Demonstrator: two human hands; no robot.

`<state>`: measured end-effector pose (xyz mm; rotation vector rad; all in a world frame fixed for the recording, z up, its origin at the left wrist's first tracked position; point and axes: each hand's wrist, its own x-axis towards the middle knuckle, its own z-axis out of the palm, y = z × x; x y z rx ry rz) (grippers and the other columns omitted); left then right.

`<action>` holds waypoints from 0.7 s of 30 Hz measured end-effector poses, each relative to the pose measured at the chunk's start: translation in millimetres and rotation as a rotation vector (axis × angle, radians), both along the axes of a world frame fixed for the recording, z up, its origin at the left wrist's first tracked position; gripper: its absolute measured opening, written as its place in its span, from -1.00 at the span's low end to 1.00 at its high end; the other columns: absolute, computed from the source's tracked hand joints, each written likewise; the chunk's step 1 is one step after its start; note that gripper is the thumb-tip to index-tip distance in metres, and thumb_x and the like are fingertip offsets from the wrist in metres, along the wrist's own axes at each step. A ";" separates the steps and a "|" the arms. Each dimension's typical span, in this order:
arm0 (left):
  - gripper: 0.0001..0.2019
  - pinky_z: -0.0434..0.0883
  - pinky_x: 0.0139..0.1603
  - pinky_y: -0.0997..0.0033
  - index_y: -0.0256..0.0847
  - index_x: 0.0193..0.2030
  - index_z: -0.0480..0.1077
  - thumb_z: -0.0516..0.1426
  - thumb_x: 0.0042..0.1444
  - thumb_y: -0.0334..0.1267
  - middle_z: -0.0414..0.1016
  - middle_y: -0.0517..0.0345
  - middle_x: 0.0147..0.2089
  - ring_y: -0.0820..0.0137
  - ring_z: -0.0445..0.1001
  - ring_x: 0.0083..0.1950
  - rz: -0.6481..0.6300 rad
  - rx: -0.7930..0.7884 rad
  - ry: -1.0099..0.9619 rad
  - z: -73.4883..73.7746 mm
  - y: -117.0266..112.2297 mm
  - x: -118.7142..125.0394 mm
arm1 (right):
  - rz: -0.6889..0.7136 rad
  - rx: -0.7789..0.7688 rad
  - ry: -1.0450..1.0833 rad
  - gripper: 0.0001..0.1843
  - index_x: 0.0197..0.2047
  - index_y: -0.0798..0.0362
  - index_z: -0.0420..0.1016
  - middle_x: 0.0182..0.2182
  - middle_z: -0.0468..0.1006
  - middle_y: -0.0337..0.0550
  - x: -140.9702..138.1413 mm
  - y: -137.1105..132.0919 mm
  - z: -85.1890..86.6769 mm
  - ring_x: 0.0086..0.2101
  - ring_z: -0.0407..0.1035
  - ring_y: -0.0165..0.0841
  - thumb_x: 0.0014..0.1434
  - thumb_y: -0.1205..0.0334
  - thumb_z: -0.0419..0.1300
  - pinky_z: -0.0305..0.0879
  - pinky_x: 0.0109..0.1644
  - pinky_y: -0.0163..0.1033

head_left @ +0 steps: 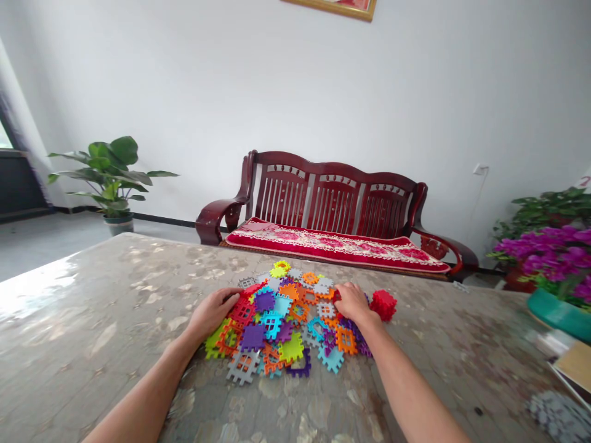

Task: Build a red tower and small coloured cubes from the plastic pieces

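Bare forearms [143, 383] reach over a patterned tabletop [111, 344] | jagged-edged tile pile [285, 331] spreads between both hands | left hand [215, 312]: half-curled, fingertips against red tile [253, 288], cannot tell whether gripped | right hand [353, 301]: fingers bent, pinching small red piece [337, 295] | red stack [384, 305] beside right wrist | wooden bench [335, 195] beyond

many-coloured notched tiles [282, 306], some solid, some windowed, lie overlapping in a loose heap, with a red stack [383, 305] at its three o'clock.
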<state>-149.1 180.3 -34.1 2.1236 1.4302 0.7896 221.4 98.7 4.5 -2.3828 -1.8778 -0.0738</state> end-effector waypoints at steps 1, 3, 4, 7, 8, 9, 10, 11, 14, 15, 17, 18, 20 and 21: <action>-0.53 0.38 0.08 0.36 -0.08 -0.01 0.55 -0.05 0.15 0.04 0.62 0.17 0.01 0.22 0.53 0.03 -0.003 0.002 0.002 0.1 -0.1 0.2 | 0.010 0.011 -0.005 -0.52 0.05 -0.05 0.51 0.00 0.49 -0.02 0.5 -1.0 0.9 0.01 0.31 -0.17 0.03 0.36 0.19 0.17 0.03 -0.17; -0.53 0.38 0.08 0.37 -0.09 0.00 0.54 -0.05 0.16 0.03 0.62 0.17 0.02 0.22 0.53 0.04 -0.008 0.004 0.007 0.1 -0.1 0.6 | 0.034 0.044 -0.016 -0.52 0.05 -0.08 0.51 0.02 0.46 -0.05 1.2 -3.4 3.2 0.04 0.27 -0.18 0.01 0.33 0.24 0.15 0.05 -0.19; -0.53 0.38 0.08 0.37 -0.09 0.00 0.54 -0.05 0.16 0.03 0.61 0.17 0.02 0.22 0.53 0.04 -0.010 0.003 0.010 -0.1 0.0 0.7 | 0.043 0.067 -0.018 -0.55 0.01 -0.10 0.54 -0.01 0.47 -0.08 1.5 -4.9 4.6 0.02 0.27 -0.20 0.01 0.32 0.25 0.15 0.05 -0.19; -0.51 0.37 0.09 0.37 -0.11 0.02 0.53 -0.06 0.16 0.04 0.61 0.15 0.03 0.23 0.52 0.05 -0.008 -0.008 0.020 -0.7 0.7 0.5 | 0.061 0.162 0.012 -0.75 -0.19 -0.10 0.61 -0.17 0.55 -0.15 3.3 -10.8 8.7 -0.09 0.32 -0.25 0.06 0.34 0.22 0.17 -0.02 -0.22; -0.51 0.37 0.09 0.38 -0.12 0.02 0.53 -0.06 0.16 0.04 0.61 0.15 0.03 0.23 0.52 0.05 -0.005 -0.009 0.022 -0.8 0.9 0.3 | 0.071 0.201 0.039 -0.79 -0.26 -0.10 0.62 -0.23 0.57 -0.18 4.4 -13.3 9.8 -0.13 0.33 -0.26 0.08 0.34 0.21 0.18 -0.05 -0.22; -0.51 0.37 0.09 0.38 -0.11 0.01 0.53 -0.06 0.15 0.04 0.61 0.15 0.03 0.23 0.52 0.05 -0.002 -0.008 0.023 -0.8 1.0 0.2 | 0.083 0.244 0.074 -0.81 -0.30 -0.10 0.62 -0.26 0.58 -0.20 6.0 -16.2 10.6 -0.16 0.34 -0.27 0.09 0.33 0.19 0.19 -0.07 -0.23; -0.51 0.37 0.09 0.39 -0.11 0.01 0.54 -0.06 0.15 0.05 0.61 0.16 0.03 0.23 0.53 0.05 0.001 -0.006 0.023 -0.6 1.0 0.0 | 0.100 0.294 0.114 -0.82 -0.33 -0.10 0.61 -0.28 0.59 -0.21 8.1 -19.4 10.7 -0.18 0.35 -0.27 0.10 0.33 0.18 0.21 -0.08 -0.23; -0.51 0.38 0.08 0.39 -0.10 0.00 0.54 -0.05 0.14 0.05 0.61 0.17 0.02 0.23 0.53 0.04 0.003 -0.003 0.020 -0.2 0.7 -0.1 | 0.121 0.349 0.159 -0.81 -0.34 -0.10 0.61 -0.28 0.59 -0.22 10.7 -22.7 9.8 -0.18 0.35 -0.26 0.11 0.32 0.17 0.22 -0.08 -0.22; -0.52 0.39 0.07 0.38 -0.08 -0.02 0.55 -0.05 0.13 0.05 0.62 0.17 0.01 0.22 0.54 0.02 0.007 -0.006 0.009 1.6 -0.6 0.3 | 0.197 0.488 0.340 -0.76 -0.35 -0.07 0.59 -0.28 0.59 -0.20 20.6 -33.6 -0.6 -0.16 0.39 -0.27 0.08 0.37 0.10 0.28 -0.03 -0.19; -0.52 0.39 0.07 0.37 -0.08 -0.02 0.55 -0.04 0.13 0.05 0.62 0.17 0.00 0.21 0.54 0.02 0.011 -0.011 0.006 2.1 -1.0 0.5 | 0.218 0.519 0.413 -0.74 -0.36 -0.05 0.58 -0.26 0.58 -0.18 24.1 -37.3 -6.7 -0.16 0.41 -0.28 0.06 0.39 0.08 0.30 -0.01 -0.18; -0.52 0.38 0.07 0.36 -0.09 -0.02 0.55 -0.04 0.12 0.05 0.62 0.17 0.00 0.21 0.53 0.02 0.015 -0.018 0.005 2.7 -1.5 1.0 | 0.218 0.568 0.560 -0.69 -0.35 -0.02 0.57 -0.19 0.58 -0.13 30.2 -44.6 -21.3 -0.12 0.43 -0.28 -0.02 0.43 0.04 0.35 0.01 -0.16; -0.52 0.38 0.08 0.36 -0.09 -0.02 0.55 -0.04 0.12 0.05 0.62 0.16 0.00 0.21 0.53 0.03 0.015 -0.018 0.004 2.7 -1.5 1.2 | 0.199 0.589 0.624 -0.67 -0.33 0.00 0.57 -0.14 0.57 -0.10 32.4 -48.1 -28.7 -0.08 0.43 -0.27 -0.07 0.44 0.03 0.37 0.01 -0.15; -0.51 0.38 0.09 0.36 -0.10 -0.02 0.55 -0.05 0.12 0.06 0.62 0.16 0.01 0.21 0.53 0.04 0.013 -0.013 0.001 2.1 -1.0 1.3 | 0.155 0.621 0.716 -0.62 -0.28 0.01 0.57 -0.03 0.53 -0.07 34.9 -54.4 -41.0 0.01 0.39 -0.25 -0.14 0.43 0.03 0.39 0.01 -0.15; -0.51 0.38 0.09 0.36 -0.10 -0.02 0.55 -0.05 0.12 0.06 0.62 0.16 0.01 0.21 0.53 0.04 0.013 -0.011 0.000 1.8 -0.7 1.2 | 0.136 0.628 0.740 -0.60 -0.26 0.01 0.56 0.00 0.52 -0.06 35.3 -56.9 -45.1 0.03 0.38 -0.24 -0.16 0.42 0.04 0.40 0.01 -0.15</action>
